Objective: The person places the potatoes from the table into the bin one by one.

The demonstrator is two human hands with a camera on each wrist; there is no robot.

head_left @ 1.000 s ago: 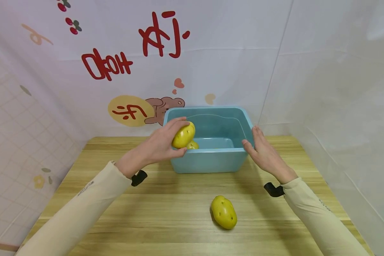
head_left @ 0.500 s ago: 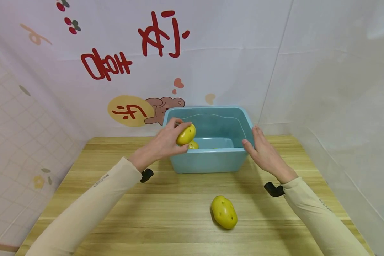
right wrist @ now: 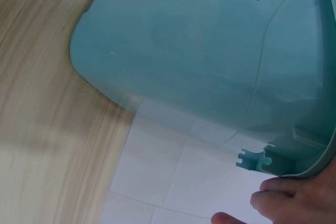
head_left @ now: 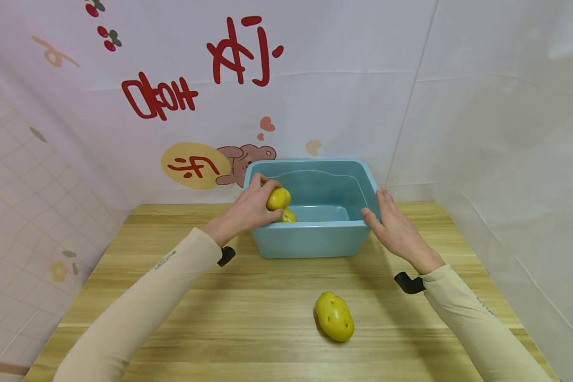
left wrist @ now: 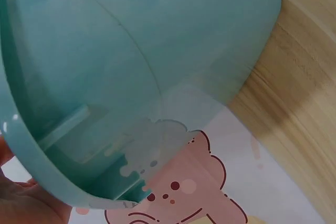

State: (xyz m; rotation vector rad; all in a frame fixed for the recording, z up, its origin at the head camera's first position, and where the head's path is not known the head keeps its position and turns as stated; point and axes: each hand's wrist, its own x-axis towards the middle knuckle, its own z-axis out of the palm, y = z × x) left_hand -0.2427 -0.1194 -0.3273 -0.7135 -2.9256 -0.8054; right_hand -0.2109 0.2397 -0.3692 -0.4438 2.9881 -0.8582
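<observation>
In the head view, my left hand (head_left: pixel 254 207) reaches over the left front of a light blue plastic bin (head_left: pixel 312 241). It holds a yellow potato (head_left: pixel 279 198) between thumb and fingers, just above another potato (head_left: pixel 288 216) lying inside; I cannot tell whether the two touch. My right hand (head_left: pixel 401 231) rests on the bin's right front corner, fingers fairly straight along the outside and thumb over the rim. On the table in front of the bin lies a third potato (head_left: pixel 334 317). The wrist views show the bin's outer walls and parts of my hands, but no potatoes.
The bin stands on a wood-grain table (head_left: pixel 248 329), near its back edge. Behind it hangs a white printed sheet (head_left: pixel 344 101) with a bear and red characters. More white sheeting closes in the left and right sides.
My left hand has moved a little right and lowered its potato into the bin, toward the one inside. My right hand, the bin and the potato on the table stay in place.
</observation>
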